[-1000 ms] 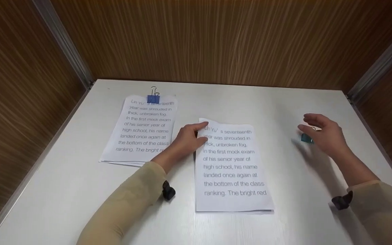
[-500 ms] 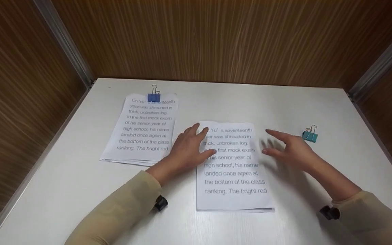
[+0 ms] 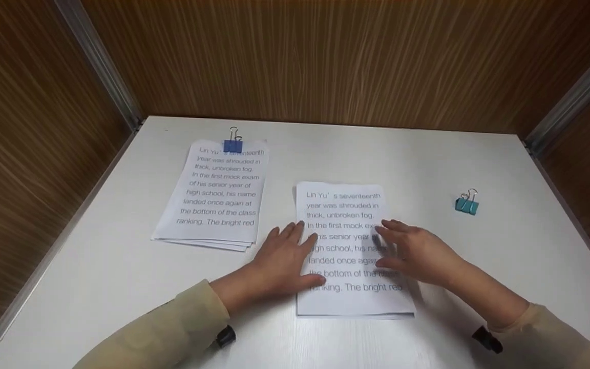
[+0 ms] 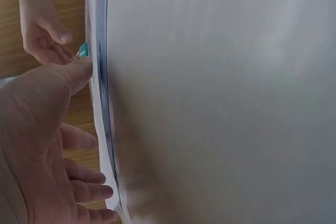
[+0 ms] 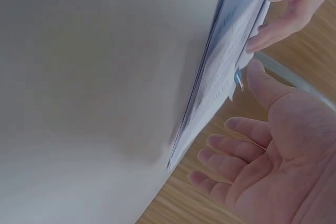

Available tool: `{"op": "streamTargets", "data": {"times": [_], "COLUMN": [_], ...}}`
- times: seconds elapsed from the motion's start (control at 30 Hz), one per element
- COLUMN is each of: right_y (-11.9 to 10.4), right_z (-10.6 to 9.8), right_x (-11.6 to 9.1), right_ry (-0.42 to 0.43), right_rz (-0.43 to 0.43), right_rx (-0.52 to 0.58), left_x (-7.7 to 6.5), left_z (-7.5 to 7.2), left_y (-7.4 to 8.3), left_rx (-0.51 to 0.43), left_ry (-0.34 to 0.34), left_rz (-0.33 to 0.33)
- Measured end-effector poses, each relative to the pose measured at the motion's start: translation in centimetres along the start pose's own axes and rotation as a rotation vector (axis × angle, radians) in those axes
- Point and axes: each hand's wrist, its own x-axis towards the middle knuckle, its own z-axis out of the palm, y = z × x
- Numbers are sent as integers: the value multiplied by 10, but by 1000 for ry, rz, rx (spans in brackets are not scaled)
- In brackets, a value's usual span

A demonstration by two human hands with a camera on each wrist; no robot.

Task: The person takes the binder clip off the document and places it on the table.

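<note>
A stack of printed paper sheets [image 3: 349, 303] lies flat on the white table in the head view. My left hand [image 3: 280, 264] is at its left edge, fingers spread and straight, thumb over the lower lines of print. Over the right edge of the stack hovers my right hand [image 3: 420, 254], its fingers extended and slightly bent, holding nothing. In the right wrist view the right palm [image 5: 294, 150] shows with nothing in it. The left palm [image 4: 39, 135] in the left wrist view faces the paper edge and holds nothing either.
To the left lies a second paper stack [image 3: 213, 205], with a blue binder clip [image 3: 232, 146] on its top edge. A teal binder clip [image 3: 466, 205] sits on the table at right. Wood-grain panels [image 3: 325, 66] enclose the table's back and sides.
My right hand has left the teal binder clip and moved left to the middle stack's right edge. My left hand has slid from the stack's top left corner down its left edge.
</note>
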Motion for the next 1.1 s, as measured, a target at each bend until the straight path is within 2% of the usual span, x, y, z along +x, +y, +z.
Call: {"op": "streamTargets", "data": {"times": [0.17, 0.37, 0.7, 1.1], "right_y": [-5, -7, -7, 5], "right_z": [9, 15, 13, 11], "right_x": [-5, -8, -6, -11], "right_ry": [-18, -87, -168, -151], "right_rz": [-68, 17, 88, 92], "right_rx": [-63, -85, -101, -97], "left_x": [-7, -7, 4, 21], "left_z": [1, 1, -4, -5], "left_y": [1, 0, -2, 4], "left_rx": [24, -2, -14, 10], "left_ry": [-47, -99, -140, -148], "left_rz": [21, 21, 30, 51]}}
